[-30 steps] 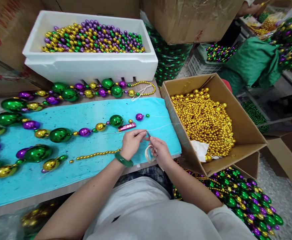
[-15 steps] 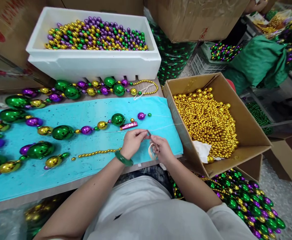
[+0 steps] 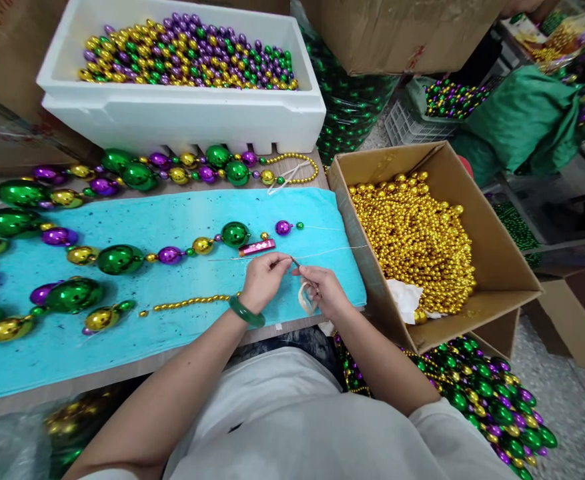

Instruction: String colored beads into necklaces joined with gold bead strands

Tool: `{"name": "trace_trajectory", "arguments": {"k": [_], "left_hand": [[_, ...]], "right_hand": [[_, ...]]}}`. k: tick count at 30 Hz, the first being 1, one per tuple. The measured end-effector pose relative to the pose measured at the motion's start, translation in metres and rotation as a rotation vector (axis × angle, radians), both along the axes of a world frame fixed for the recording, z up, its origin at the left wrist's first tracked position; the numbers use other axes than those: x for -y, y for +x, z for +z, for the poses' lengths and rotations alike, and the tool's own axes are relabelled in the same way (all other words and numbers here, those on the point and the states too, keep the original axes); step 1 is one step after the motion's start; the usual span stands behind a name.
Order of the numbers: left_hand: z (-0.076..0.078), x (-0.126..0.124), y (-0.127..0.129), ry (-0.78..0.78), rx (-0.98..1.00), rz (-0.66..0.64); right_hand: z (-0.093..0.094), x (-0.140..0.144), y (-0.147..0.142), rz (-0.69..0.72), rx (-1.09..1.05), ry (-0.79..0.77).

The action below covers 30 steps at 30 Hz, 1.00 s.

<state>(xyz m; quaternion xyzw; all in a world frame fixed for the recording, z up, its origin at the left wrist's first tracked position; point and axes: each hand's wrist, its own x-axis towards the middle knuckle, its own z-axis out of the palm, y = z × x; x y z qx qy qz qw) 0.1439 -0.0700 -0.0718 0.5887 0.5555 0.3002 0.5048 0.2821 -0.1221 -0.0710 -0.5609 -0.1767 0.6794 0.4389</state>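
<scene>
My left hand (image 3: 263, 280), with a green bangle (image 3: 246, 312) at the wrist, pinches a thin white string (image 3: 329, 253) between thumb and fingertips. My right hand (image 3: 326, 288) is closed round small scissors with a pale looped handle (image 3: 306, 300); their dark tips meet the left fingertips. Just beyond my left hand lie a pink lighter (image 3: 257, 247) and a big-bead strand in green, purple and gold (image 3: 122, 259). A purple bead (image 3: 283, 228) sits on a separate string. Below, a short gold bead strand (image 3: 192, 303) runs to the left wrist.
A blue cloth (image 3: 172, 360) covers the table. Behind it stands a white foam box (image 3: 182, 120) of mixed beads. At the right is a cardboard box (image 3: 502, 267) of gold bead strands (image 3: 417, 247). More bead necklaces (image 3: 497, 400) are heaped low at the right.
My view has shifted slightly, so the left-hand beads and foam box appear farther left and higher. Both hands stay together with the string and scissors; the scissor tips have moved slightly.
</scene>
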Motion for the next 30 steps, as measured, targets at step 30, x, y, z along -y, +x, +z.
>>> {"name": "trace_trajectory", "arguments": {"k": [30], "left_hand": [[0.008, 0.007, -0.030, 0.033, -0.059, 0.102]], "right_hand": [[0.028, -0.026, 0.013, 0.562, 1.585, 0.362]]}}
